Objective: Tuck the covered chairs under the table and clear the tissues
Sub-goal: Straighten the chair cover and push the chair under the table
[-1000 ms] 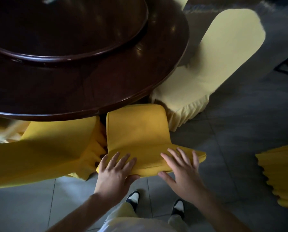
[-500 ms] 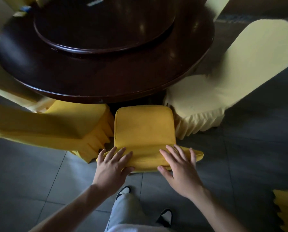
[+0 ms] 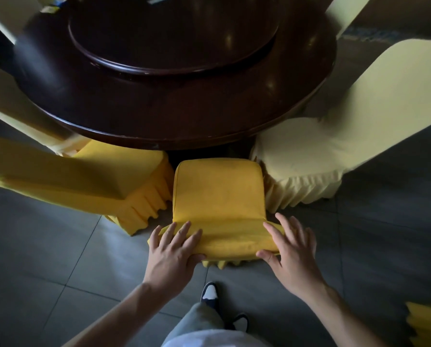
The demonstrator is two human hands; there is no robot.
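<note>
A chair in a deep yellow cover (image 3: 218,194) stands right in front of me, its seat hidden under the round dark wooden table (image 3: 179,116). My left hand (image 3: 171,251) lies over the left end of the backrest's top edge, fingers on top and thumb at the near side. My right hand (image 3: 292,249) rests on the right end with its fingers spread, thumb against the near edge. No tissues can be made out; a small blurred item (image 3: 50,7) lies at the table's far left edge.
A second deep yellow chair (image 3: 89,181) stands to the left and a pale yellow one (image 3: 334,146) to the right, both partly under the table. A raised turntable (image 3: 174,33) tops the table. Another yellow cover (image 3: 427,324) shows at bottom right. Grey tiled floor (image 3: 46,246) lies around my feet.
My view has pulled back and up, showing more of the table. The chair sits further under the table edge. My hands have spread apart toward the two ends of the backrest.
</note>
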